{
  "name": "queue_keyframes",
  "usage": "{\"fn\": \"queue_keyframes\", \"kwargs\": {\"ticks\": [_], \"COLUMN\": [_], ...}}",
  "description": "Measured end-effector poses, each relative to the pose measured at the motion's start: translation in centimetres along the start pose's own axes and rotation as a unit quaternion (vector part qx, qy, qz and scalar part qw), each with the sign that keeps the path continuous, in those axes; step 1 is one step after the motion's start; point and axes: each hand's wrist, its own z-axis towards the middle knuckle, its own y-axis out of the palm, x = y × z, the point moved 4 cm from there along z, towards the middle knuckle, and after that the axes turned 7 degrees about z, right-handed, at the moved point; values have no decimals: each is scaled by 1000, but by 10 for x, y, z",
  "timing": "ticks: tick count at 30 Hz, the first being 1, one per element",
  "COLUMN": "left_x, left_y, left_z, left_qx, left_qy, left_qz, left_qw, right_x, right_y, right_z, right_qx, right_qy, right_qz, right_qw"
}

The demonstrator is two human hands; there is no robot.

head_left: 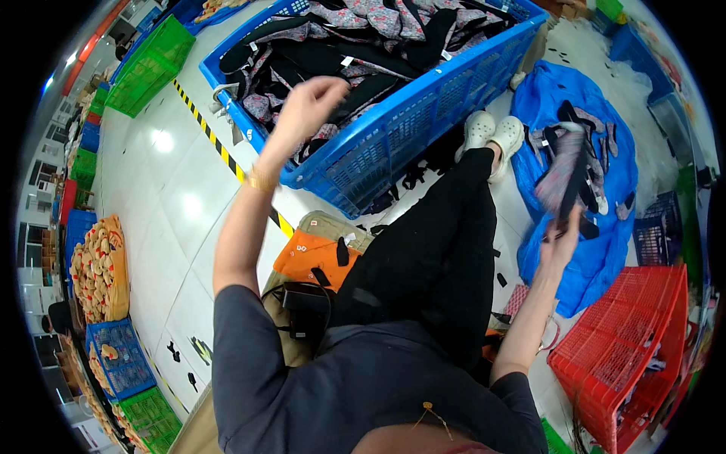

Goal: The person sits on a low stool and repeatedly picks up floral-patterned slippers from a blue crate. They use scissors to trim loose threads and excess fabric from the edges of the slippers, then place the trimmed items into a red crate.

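Over the blue sheet [605,253], the blurred patterned fabric piece [563,170] extends from the right hand [563,233], fingers closed on its near end. I judge it light, soft, floppy; best gripped there. Curled left hand [311,110] above blue crate [393,155]: contents, cannot tell.

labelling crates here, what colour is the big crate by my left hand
The big crate is blue, seen best in the head view.
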Motion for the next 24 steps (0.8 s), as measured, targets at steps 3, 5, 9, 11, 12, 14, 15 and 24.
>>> {"fn": "queue_keyframes", "kwargs": {"ticks": [3, 5, 9, 11, 12, 14, 15, 24], "left_x": [-92, -132, -152, -139, -135, -125, -109, 2], "left_y": [-9, 12, 58, 60, 54, 32, 12, -28], "left_z": [63, 76, 73, 67, 64, 65, 66, -10], "left_qx": [-68, -182, -344, -351, -335, -280, -218, 19], "left_qy": [-70, -150, -126, -203, -222, -252, -241, -140], "left_qz": [169, 166, 266, 209, 181, 87, 89, -456], "left_qw": [981, 958, 892, 890, 898, 922, 941, 879], "right_x": [9, 39, 89, 97, 98, 97, 95, 99], "right_y": [-22, -29, -53, -75, -82, -96, -100, -65], "right_z": [34, 20, -28, -41, -46, -54, -56, -61], "right_qx": [23, -18, 50, 71, 71, 71, 76, 43], "right_qy": [-7, 67, 157, 158, 162, 169, 170, 169], "right_qz": [41, -65, -50, -26, -29, -32, -32, -84], "right_qw": [999, 995, 985, 985, 984, 983, 982, 981]}}
